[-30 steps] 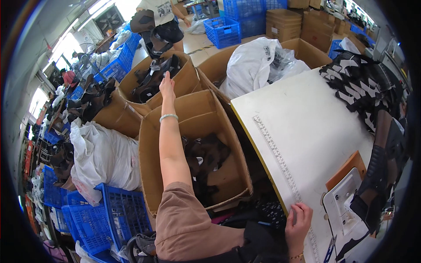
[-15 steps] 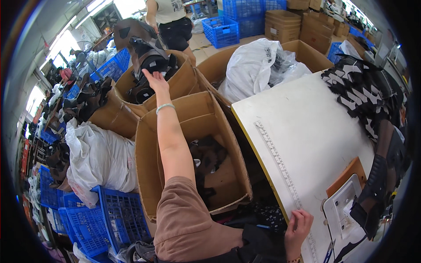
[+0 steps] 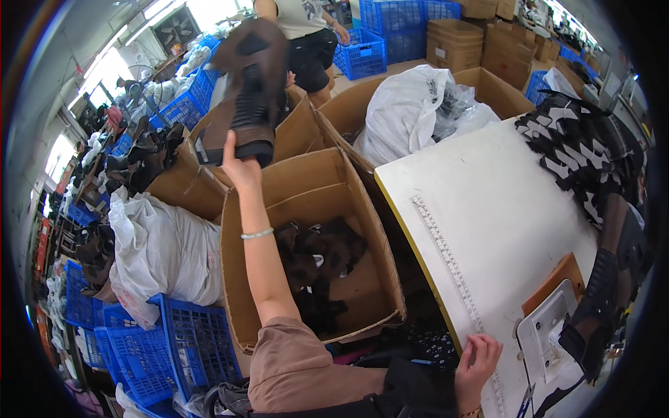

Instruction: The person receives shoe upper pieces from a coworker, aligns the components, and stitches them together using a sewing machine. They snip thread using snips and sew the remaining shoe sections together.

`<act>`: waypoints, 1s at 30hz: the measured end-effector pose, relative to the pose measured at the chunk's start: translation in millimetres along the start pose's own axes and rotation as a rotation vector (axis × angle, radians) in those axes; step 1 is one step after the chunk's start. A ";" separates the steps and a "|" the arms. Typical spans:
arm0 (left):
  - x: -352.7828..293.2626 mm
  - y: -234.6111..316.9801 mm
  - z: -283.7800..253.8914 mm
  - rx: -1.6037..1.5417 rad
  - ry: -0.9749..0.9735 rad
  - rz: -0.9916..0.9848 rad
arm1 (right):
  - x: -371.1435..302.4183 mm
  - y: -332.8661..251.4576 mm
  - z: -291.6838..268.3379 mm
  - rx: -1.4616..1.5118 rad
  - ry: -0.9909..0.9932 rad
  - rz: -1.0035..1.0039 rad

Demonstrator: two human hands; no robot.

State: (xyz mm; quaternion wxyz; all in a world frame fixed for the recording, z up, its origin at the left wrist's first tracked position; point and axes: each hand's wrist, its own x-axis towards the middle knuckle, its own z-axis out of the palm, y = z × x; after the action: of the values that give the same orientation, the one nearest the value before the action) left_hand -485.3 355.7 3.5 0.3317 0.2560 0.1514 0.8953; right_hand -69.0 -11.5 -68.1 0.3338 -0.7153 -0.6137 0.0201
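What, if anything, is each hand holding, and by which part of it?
The left hand holds a brown-and-black piece by its lower end; the right hand rests on the white table, nothing visible in its grip.

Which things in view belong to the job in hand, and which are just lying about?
Apparently in the job:
dark brown piece, held by the left hand
open carton with dark pieces inside
white table under the right hand

Apparently just lying about:
bulging white sack
blue crates at lower left
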 end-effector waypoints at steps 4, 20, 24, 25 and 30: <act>-86.9 -16.9 70.8 0.434 -0.274 0.161 | 0.8 4.8 1.4 0.010 0.019 -0.003; -351.9 -93.0 123.7 0.931 -1.480 -0.141 | 3.7 -3.5 -16.1 0.084 0.051 -0.026; -354.9 -90.6 119.4 0.890 -1.414 -0.106 | 1.6 -3.5 -16.9 0.083 0.065 -0.038; -354.6 -91.3 117.8 0.880 -1.390 -0.097 | 1.4 -2.7 -17.0 0.080 0.062 -0.050; -355.9 -86.3 121.2 0.969 -1.350 -0.284 | 1.5 1.5 -18.9 0.093 0.068 -0.061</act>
State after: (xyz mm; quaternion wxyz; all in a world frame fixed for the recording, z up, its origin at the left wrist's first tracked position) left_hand -142.1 192.3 -62.2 0.3138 0.8289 0.3188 0.3358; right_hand -59.1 -18.7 -53.6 0.3876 -0.6802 -0.6220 0.0142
